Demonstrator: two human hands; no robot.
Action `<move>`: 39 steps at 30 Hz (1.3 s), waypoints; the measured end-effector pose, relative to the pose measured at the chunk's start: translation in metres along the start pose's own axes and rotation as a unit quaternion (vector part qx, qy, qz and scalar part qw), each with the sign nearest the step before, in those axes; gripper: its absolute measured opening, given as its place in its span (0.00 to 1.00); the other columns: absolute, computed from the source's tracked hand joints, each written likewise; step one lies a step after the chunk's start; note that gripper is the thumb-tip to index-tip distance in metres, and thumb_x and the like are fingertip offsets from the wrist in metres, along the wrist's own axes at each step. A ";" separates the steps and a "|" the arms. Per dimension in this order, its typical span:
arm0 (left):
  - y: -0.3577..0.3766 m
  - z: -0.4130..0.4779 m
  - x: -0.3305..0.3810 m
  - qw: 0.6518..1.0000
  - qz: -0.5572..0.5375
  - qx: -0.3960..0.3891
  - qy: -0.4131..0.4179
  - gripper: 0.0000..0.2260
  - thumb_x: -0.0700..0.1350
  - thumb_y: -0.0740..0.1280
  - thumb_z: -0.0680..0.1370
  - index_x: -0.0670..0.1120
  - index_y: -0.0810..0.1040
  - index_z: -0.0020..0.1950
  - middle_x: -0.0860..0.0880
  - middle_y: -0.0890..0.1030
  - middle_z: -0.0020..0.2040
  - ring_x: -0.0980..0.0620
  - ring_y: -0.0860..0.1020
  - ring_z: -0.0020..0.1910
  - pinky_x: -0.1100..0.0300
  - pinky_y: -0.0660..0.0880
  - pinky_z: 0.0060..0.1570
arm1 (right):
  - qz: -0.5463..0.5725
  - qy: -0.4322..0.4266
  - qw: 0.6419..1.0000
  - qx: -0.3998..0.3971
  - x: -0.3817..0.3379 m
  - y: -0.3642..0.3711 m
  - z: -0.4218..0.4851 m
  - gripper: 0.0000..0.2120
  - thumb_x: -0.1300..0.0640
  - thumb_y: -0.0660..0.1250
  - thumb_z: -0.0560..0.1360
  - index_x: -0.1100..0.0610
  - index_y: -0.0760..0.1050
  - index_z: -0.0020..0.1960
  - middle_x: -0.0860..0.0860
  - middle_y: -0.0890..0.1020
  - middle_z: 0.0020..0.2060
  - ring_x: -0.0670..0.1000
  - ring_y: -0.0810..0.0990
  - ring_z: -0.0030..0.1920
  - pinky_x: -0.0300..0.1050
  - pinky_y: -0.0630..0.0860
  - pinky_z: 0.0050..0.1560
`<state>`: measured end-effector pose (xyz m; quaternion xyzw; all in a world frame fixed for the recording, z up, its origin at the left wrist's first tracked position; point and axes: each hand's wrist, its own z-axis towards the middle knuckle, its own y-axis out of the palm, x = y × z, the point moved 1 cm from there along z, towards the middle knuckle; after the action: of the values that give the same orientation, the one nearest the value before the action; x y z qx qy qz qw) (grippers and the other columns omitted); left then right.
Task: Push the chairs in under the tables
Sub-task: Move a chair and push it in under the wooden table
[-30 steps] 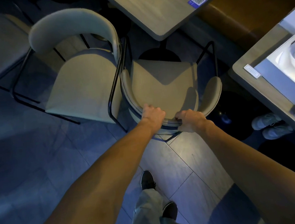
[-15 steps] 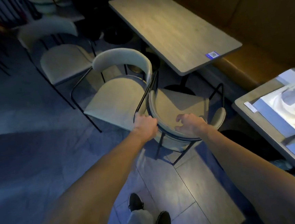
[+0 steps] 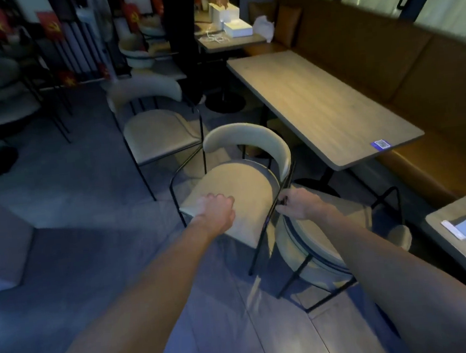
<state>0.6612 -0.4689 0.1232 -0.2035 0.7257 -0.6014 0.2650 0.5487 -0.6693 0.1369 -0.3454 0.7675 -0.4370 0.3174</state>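
The middle beige chair (image 3: pixel 251 186), with a curved backrest and black metal frame, stands askew beside the long wooden table (image 3: pixel 318 107). My left hand (image 3: pixel 215 210) lies over the front of its seat with fingers loosely curled, holding nothing. My right hand (image 3: pixel 299 205) curls its fingers at this chair's black side rod. The nearest beige chair (image 3: pixel 319 247) sits just below my right arm, which partly hides it. A third beige chair (image 3: pixel 154 132) stands farther back on the left, away from the table.
A brown bench (image 3: pixel 401 57) runs along the table's far side. A second table edge with papers (image 3: pixel 464 226) is at the right. A person stands at the far table (image 3: pixel 228 40) with white boxes. Open tiled floor lies to my left.
Both hands have let go of the nearest chair's backrest. My left hand moved onto the middle chair's seat, my right hand to its side rod. The view has lifted toward the room.
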 end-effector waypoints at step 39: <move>-0.008 0.553 -0.298 0.961 -0.053 0.038 0.270 0.13 0.54 0.58 0.83 0.49 0.76 0.61 0.48 0.82 0.54 0.45 0.81 0.53 0.50 0.76 0.53 | 0.267 0.251 0.924 0.113 -0.122 -0.118 0.460 0.04 0.49 0.65 0.80 0.48 0.77 0.50 0.46 0.80 0.42 0.47 0.78 0.43 0.41 0.68 0.36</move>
<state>1.2401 -0.7106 0.0976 -0.0616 0.7348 -0.6747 0.0342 1.0095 -0.8236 0.0733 0.0315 0.8310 -0.4925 0.2566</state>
